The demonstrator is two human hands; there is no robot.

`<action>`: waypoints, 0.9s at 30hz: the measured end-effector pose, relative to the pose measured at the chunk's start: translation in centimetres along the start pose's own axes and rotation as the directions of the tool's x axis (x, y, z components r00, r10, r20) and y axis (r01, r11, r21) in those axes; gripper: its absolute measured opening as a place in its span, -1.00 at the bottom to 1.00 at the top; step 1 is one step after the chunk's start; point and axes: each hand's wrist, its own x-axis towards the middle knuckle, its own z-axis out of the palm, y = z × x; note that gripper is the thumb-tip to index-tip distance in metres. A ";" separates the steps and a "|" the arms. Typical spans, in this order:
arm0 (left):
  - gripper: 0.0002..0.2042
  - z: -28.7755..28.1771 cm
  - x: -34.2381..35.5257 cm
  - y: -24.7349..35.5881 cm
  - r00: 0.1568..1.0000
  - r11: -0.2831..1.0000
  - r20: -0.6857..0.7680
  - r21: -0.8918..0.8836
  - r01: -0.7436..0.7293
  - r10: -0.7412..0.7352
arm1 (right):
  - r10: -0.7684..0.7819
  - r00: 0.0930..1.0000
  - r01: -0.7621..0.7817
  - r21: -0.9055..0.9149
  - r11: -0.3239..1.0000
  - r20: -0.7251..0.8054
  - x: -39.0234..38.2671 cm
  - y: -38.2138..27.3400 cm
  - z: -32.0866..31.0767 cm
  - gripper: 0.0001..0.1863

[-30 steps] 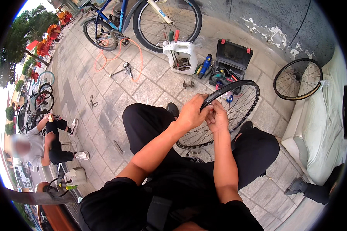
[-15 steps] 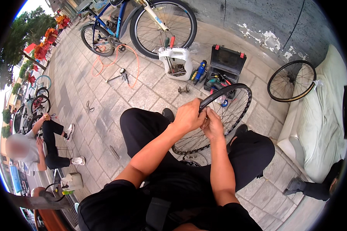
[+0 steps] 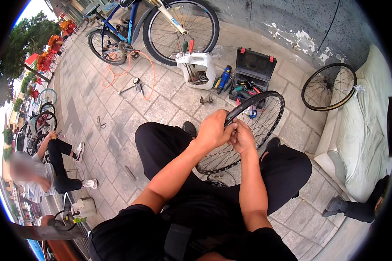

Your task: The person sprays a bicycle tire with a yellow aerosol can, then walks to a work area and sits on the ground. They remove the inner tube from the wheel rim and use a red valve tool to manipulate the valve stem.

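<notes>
While the left hand (image 3: 213,131) is wrapped over the rim, its grip clamped on the spoked wheel (image 3: 253,100), the right hand (image 3: 243,137) has its fingertips drawn in at the same stretch; whether that grip closes on the rim or on something small, I cannot tell. The wheel is tilted between the person's bent knees (image 3: 150,137), dark-rimmed and thin-spoked, with pale flecks along its lower right edge. Compared with a second ago, both hands stay at the same part of the rim, while the wheel, the blue bicycle (image 3: 133,21) and the toolbox (image 3: 255,65) all sit slightly further left in view. The wheel's far edge overlaps the open toolbox in view; a small metal part (image 3: 206,100) and a white jug (image 3: 207,65) are beyond the left hand. Paving (image 3: 113,145) stretches from the left knee to a seated person (image 3: 63,158), and more separates the held wheel from another wheel (image 3: 326,85) at right, near the wall (image 3: 283,19)
</notes>
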 end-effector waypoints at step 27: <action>-0.68 -1.1 1.7 0.2 0.964 0.953 0.125 -0.166 0.253 -0.234 | -0.515 0.845 0.534 -0.274 0.800 0.144 0.8 3.7 -0.3 -0.49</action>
